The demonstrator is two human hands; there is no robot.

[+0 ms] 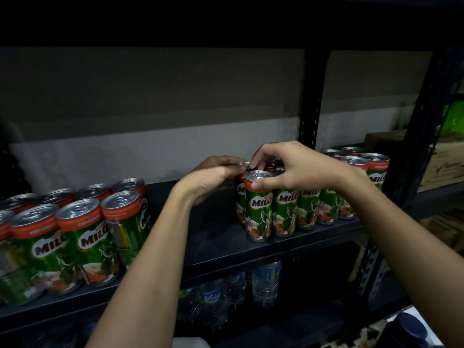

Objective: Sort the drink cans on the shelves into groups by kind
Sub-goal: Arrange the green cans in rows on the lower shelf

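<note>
Nearest, both forearms reach up and forward over the front edge of the dark shelf [226, 249]. Left group of cans [75, 229] stands close to the camera, well apart from the hands. Right hand [298, 169] is curled over the top of the front can [258, 204], thumb on its orange collar, fingers arched over the lid; it pinches this can at the rim. Can is upright, long axis vertical, at the left end of the right row of cans [311, 204], touching its neighbour. Left hand [213, 179] is curled just left of it, fingers reaching a can behind; grip there is partly hidden. Right hand is nearer the front can. Below, water bottles [266, 282] on the lower shelf. Farther right, more cans and a box.
</note>
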